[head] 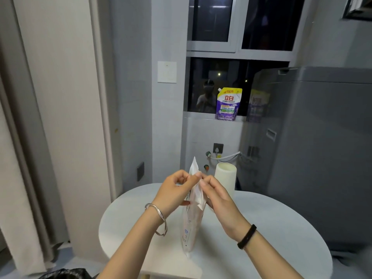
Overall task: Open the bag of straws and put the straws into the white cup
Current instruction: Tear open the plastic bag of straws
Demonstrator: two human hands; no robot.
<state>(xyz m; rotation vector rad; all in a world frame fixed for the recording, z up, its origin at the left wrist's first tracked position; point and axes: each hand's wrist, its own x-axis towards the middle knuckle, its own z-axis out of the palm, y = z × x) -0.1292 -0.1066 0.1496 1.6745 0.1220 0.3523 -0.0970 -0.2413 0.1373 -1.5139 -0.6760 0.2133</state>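
Note:
A long, pale bag of straws [191, 222] stands upright on the round white table [271, 228], its bottom end resting on the tabletop. My left hand [175, 191] pinches the bag's top edge from the left. My right hand [216, 195] pinches the same top edge from the right, thumb and forefinger close to the left hand's. A torn-looking flap of the bag sticks up above my fingers. The white cup [225, 179] stands upright just behind my right hand, at the table's far edge. The straws inside the bag are hard to make out.
A grey washing machine [314, 154] stands right of the table. A purple detergent pouch [228, 103] sits on the window sill behind. Curtains [30, 137] hang at the left. Wall sockets and a hose [223, 156] are behind the cup.

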